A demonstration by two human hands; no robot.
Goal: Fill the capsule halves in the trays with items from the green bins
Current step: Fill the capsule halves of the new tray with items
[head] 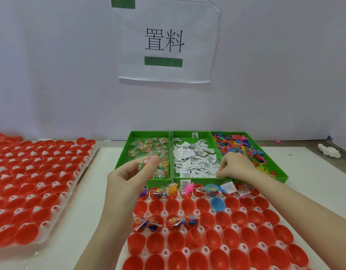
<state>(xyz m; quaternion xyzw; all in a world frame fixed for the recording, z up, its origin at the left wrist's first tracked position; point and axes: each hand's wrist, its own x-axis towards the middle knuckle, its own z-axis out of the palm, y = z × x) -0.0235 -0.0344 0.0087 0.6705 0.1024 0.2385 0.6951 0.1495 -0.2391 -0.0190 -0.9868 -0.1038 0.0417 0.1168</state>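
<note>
Red capsule halves [213, 238], left grip [129, 172] pinching clear packet [144, 162], right grip [233, 165] curled on paper slips [195, 158]

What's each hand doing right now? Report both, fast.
Left hand: pinching a clear packet of colourful bits.
Right hand: fingers curled down among the white paper slips; grip cannot be told.

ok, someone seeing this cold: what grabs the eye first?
Probably the white tray of red plastic capsule halves in front, mostly empty, with one blue half standing out. Behind it sit three green plastic bins; the left hand pinches a clear packet of coloured bits over the left one, the right hand picks at white paper slips in the middle. A sheet of paper with two large printed characters hangs on the wall.
</note>
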